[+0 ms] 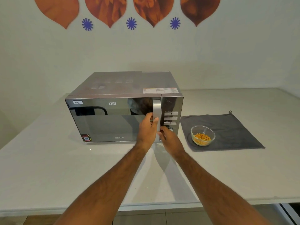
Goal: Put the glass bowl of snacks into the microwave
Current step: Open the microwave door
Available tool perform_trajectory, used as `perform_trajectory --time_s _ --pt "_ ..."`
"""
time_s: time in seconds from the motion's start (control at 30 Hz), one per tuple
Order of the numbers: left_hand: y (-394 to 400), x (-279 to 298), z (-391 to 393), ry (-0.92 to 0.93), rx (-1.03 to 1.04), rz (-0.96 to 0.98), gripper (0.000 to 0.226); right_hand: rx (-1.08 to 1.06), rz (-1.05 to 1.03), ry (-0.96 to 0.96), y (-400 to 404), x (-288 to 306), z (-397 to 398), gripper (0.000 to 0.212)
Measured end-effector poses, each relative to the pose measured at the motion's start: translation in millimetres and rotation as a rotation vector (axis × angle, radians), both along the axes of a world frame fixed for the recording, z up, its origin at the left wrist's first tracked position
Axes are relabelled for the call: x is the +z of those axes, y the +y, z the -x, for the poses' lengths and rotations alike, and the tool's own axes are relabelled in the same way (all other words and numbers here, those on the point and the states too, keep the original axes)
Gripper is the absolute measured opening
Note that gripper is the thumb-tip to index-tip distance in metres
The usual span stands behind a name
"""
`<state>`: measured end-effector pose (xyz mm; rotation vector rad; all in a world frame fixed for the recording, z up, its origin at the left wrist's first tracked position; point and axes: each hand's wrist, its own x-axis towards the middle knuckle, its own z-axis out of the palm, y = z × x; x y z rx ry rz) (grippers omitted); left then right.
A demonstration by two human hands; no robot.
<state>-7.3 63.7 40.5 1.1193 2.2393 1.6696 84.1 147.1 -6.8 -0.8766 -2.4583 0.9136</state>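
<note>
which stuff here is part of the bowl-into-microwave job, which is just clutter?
Job:
- glass bowl of snacks, on the cloth
- microwave, door shut
- door handle, left hand wrapped on it
- right hand, fingertips at the handle's lower end

Just there:
- grey cloth under the bowl
- counter
- wall decals

Microwave (123, 111) sits on the counter (48, 168), back to the wall (227, 54). Cloth (227, 132) lies just right of it — glass bowl of snacks (203, 135) on the cloth's left part, near the control panel (171, 117).
</note>
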Motion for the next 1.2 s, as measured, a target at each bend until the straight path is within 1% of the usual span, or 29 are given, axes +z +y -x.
perform_trajectory --time_s 0.33,0.47,0.6,0.8,0.93,1.07,1.2 --pt "1 -1 9 -0.011 -0.023 0.029 0.029 -0.002 0.057 0.029 -3 0 -1 0.038" --pt "-4 -1 11 0.022 -0.040 0.023 0.028 -0.004 0.061 0.049 -6 1 -3 0.038" --pt "-14 -9 10 0.054 -0.043 0.025 0.036 0.036 0.079 0.050 -11 0 -12 0.040" --pt "-24 -9 0 0.013 -0.044 0.030 0.043 0.018 0.103 0.074 -26 0 -21 0.040" --pt "-34 -9 -3 0.022 -0.015 0.043 0.046 0.025 0.067 0.090 -33 -1 -27 0.039" --pt "-45 -8 -8 0.016 -0.030 0.040 0.045 0.012 0.083 0.097 -42 -6 -32 0.040" --pt "-59 -8 -14 0.002 -0.052 0.018 0.042 0.023 0.028 0.126 -50 -10 -39 0.034"
